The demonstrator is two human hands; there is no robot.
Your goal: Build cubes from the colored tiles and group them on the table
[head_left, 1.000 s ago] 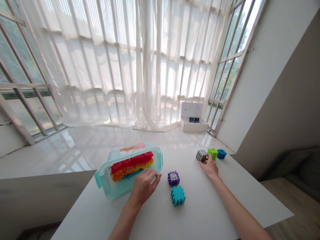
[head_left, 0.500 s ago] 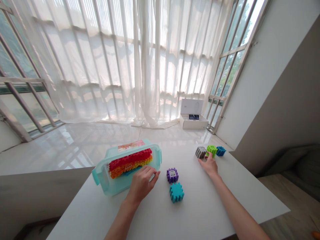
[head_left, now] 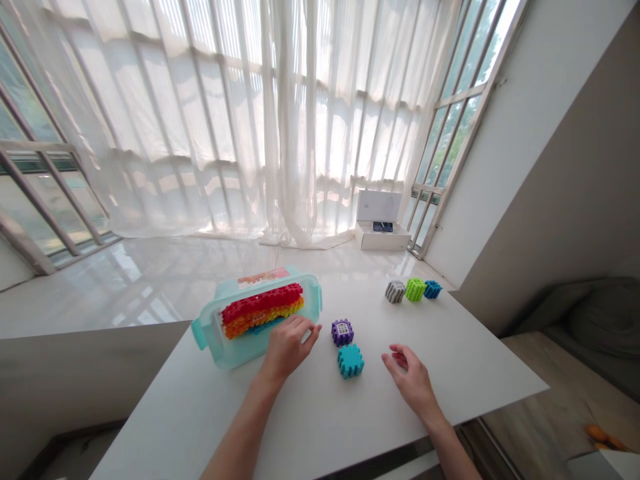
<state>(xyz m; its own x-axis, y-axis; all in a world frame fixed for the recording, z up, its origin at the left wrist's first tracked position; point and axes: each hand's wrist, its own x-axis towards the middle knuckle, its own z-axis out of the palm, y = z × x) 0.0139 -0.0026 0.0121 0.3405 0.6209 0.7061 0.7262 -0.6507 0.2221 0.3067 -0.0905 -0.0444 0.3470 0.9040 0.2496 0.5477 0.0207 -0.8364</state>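
My left hand (head_left: pixel 291 345) hovers by the right front of a translucent aqua plastic box (head_left: pixel 230 358), fingers loosely curled and thumb close to them; nothing shows in it. Inside the box lie stacked red, orange, yellow and blue toothed foam-like pieces (head_left: pixel 263 303). To the right of that hand, a purple block cube (head_left: pixel 343 332) with a white window pattern sits just behind a turquoise block cube (head_left: pixel 351 361). My right hand (head_left: pixel 409 375) is open and holds nothing, to the right of the turquoise cube. Farther back stand grey (head_left: pixel 395 291), lime green (head_left: pixel 415 289) and blue (head_left: pixel 433 289) block cubes in a row.
The cubes and box are on a white table (head_left: pixel 400 413). Behind it is a glossy sill (head_left: pixel 160 287) with an open white carton (head_left: pixel 383 241) holding a dark phone-like object. Sheer curtains (head_left: pixel 290 133) hang at the back. Orange round things (head_left: pixel 597 433) show at lower right.
My right hand has let go at the grey and lime green cubes and drawn back toward me, opening. The left hand stays by the box. The view has shifted slightly.
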